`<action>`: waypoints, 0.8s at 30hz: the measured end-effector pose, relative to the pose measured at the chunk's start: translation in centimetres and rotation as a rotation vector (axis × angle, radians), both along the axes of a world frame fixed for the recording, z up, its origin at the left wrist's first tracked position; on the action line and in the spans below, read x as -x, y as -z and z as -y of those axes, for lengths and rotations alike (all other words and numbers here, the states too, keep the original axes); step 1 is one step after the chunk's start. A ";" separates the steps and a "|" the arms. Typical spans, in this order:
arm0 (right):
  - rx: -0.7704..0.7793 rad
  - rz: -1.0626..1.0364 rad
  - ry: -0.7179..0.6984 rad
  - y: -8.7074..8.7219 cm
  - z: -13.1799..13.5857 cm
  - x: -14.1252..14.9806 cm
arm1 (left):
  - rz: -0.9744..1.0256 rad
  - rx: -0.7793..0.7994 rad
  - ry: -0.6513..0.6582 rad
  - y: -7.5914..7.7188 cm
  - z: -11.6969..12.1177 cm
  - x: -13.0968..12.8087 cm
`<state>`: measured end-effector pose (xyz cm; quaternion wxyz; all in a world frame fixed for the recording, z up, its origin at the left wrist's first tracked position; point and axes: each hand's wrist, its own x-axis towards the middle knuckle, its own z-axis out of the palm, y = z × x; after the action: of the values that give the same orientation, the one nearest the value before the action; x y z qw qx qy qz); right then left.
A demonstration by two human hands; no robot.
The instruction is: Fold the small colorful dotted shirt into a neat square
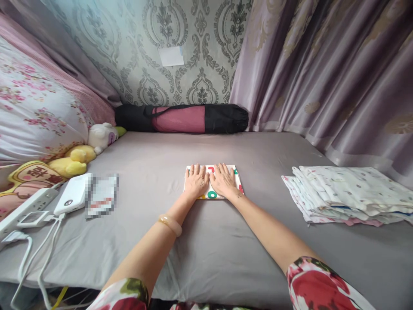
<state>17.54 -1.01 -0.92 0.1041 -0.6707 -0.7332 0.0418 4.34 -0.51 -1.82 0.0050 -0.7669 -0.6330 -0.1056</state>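
Observation:
A folded white cloth (pixel 212 195) with a colourful printed pattern lies flat on the grey bed sheet (pixel 213 241). On its left half rests my left hand (pixel 196 181), palm down with the fingers stretched out. My right hand (pixel 223 180) lies flat on the right half, fingers spread a little. The two thumbs almost meet near the middle of the cloth. Much of the print is hidden beneath my hands. Neither hand grips anything. A pale bangle circles my left forearm.
To the right sits a stack of folded cloths (pixel 348 193). On the left are a power strip (pixel 29 211), a white power bank (pixel 73 193) with cables, a blurred packet (pixel 102 196) and plush toys (pixel 72 162). A black and pink rolled bag (pixel 180 119) lies along the wall.

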 end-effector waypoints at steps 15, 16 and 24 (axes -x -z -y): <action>0.096 0.029 0.007 0.0 0.7 -4.3 | -0.015 0.096 0.061 -0.6 0.1 3.1; 0.106 0.035 -0.018 0.0 0.8 -4.8 | -0.024 0.106 0.078 -0.6 0.1 3.5; 0.106 0.038 -0.188 0.2 0.9 -7.8 | -0.071 0.116 0.193 -0.8 -0.2 5.2</action>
<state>25.29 -1.89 -1.16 0.0503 -0.6040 -0.7916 0.0774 -0.86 -0.36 -1.05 -0.0271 -0.8265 -0.5608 -0.0418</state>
